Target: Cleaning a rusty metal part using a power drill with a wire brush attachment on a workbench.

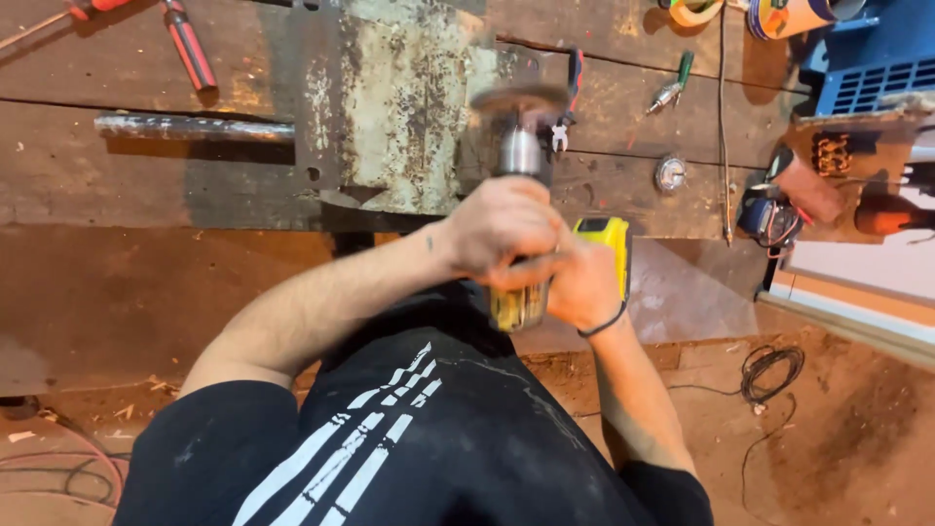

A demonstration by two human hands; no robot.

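Closest to the camera, two bare hands wrap one yellow power tool [606,244] at the near edge of a worn wooden surface [117,175]. Left hand [499,222] closes over the top of the tool's body; right hand [581,284], with a dark band at the wrist, clasps it from the side and below. One blurred disc [518,100] sits at the tool's far end, over a rusted metal plate [390,107] lying on the planks.

One steel bar [193,127] juts out leftward from under the plate. Beyond it lie red-handled pliers [185,39], one pair, both handles visible. Right of the plate sit one small round metal fitting [670,173] and one green-handled tool [674,84]. One roll of tape [696,10] and one orange-and-blue canister [799,15], its label too blurred to make out, stand at the far right edge beside a blue slatted casing [877,83]. On the floor, one dark cable [769,370] lies coiled.
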